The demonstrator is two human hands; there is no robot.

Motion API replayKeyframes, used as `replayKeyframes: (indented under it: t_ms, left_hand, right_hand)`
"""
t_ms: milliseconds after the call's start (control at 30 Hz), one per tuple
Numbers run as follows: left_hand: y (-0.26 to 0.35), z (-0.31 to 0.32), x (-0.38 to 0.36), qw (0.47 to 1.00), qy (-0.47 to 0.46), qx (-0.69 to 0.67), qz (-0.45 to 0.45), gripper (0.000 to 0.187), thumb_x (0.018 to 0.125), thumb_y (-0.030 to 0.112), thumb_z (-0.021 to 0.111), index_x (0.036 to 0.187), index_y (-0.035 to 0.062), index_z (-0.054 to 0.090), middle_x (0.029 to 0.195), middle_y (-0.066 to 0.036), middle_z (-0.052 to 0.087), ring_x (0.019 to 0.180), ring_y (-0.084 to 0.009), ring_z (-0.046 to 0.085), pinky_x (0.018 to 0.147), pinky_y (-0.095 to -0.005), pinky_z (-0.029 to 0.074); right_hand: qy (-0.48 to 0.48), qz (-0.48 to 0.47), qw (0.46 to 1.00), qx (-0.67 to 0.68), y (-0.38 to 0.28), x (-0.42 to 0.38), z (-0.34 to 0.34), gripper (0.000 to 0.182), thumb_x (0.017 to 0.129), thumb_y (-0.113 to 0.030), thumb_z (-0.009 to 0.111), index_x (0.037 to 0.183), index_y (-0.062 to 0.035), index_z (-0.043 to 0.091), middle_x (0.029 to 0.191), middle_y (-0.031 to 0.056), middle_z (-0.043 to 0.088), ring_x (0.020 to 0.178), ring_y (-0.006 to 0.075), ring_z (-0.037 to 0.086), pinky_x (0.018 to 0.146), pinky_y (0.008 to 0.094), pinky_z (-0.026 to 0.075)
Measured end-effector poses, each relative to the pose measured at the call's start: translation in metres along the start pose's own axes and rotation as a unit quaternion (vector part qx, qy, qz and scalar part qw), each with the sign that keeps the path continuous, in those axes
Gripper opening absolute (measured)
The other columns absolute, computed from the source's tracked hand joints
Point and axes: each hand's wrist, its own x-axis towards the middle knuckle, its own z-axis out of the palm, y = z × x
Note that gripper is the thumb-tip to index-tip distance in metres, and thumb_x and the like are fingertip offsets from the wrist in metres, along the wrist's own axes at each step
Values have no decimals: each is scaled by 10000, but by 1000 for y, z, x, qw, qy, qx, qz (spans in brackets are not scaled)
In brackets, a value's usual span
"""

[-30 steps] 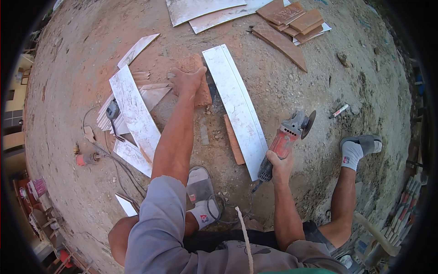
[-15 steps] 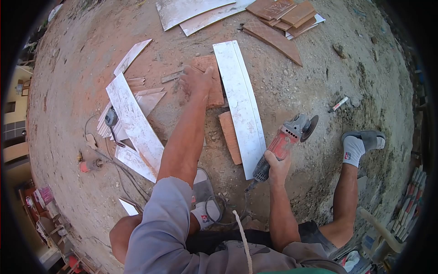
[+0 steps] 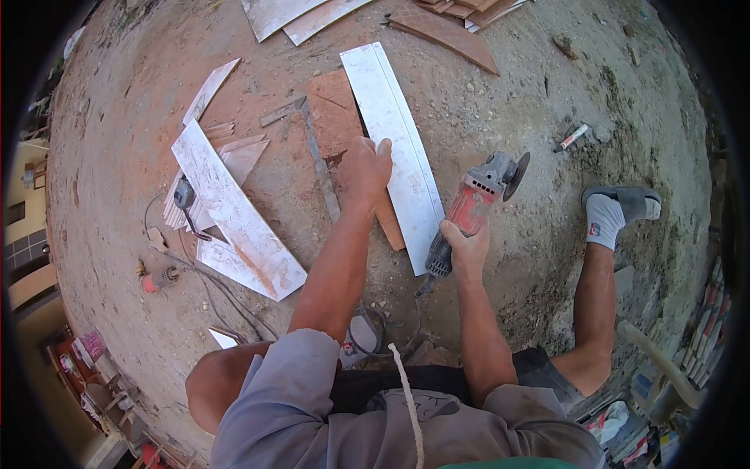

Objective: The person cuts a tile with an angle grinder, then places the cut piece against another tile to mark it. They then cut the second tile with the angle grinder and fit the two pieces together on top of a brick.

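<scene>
My right hand point(image 3: 467, 248) is wrapped around the body of a red and grey angle grinder point(image 3: 475, 205), whose disc points up and away to the right. The grinder is beside a long white tile strip point(image 3: 394, 148) with a line along its length. My left hand point(image 3: 364, 173) is closed at the strip's left edge, thumb on its top; its other fingers are partly hidden. Under and beside the strip are a reddish brick block point(image 3: 332, 113) and a second block point(image 3: 389, 223). A metal square point(image 3: 316, 148) lies left of my left hand.
Left, a white tile piece point(image 3: 226, 203) leans over stacked tile offcuts, near another power tool point(image 3: 160, 279) and cables. A marker point(image 3: 572, 138) lies on the dirt at right. Brown tiles point(image 3: 445, 35) and white tiles point(image 3: 285, 16) lie farther off. My foot point(image 3: 621, 211) is at right.
My left hand has come back toward me from the brick block and square to the strip's left edge. More of the square now shows. The view has shifted slightly; the grinder stays in my right hand.
</scene>
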Motion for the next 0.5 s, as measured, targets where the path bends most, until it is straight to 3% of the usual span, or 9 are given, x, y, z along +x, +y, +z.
replayKeyframes:
  t_ms: [167,233,367,433,500]
  left_hand:
    - [-12,21,5,998,44,-48,-19,365,849,325,690,1073,46,617,1003,-177,691,981,-348,659,861,-446,496]
    - [-25,28,18,982,43,-184,-10,319,829,223,707,1066,36,603,989,-178,688,947,-335,663,851,-419,503]
    - [-23,30,11,958,62,-280,-20,309,816,124,700,1080,2,595,957,-165,689,909,-281,666,832,-379,507]
    - [-30,25,12,899,68,-432,-21,268,822,64,688,1050,-43,598,930,-137,677,875,-197,654,765,-305,518]
    - [-38,14,11,906,69,-417,-31,281,830,54,678,1073,-60,595,945,-142,678,869,-199,653,761,-301,518]
  right_hand:
    - [-13,-7,1000,-5,-3,0,-1,610,687,-284,811,1146,15,543,1010,100,633,886,192,612,818,334,491]
    - [-24,6,999,-28,-3,2,0,648,675,-285,809,1182,10,533,1032,117,635,907,219,621,839,356,492]
    - [-3,-52,996,-72,-10,-3,6,585,690,-263,809,1138,2,542,986,84,624,856,183,608,792,328,494]
    - [-42,-25,996,-81,-13,-4,6,738,647,-290,809,1253,-1,501,1094,155,635,975,273,632,883,388,486]
    - [-48,-44,996,-62,-17,-5,15,738,646,-289,806,1250,5,501,1095,161,635,977,275,634,884,389,486]
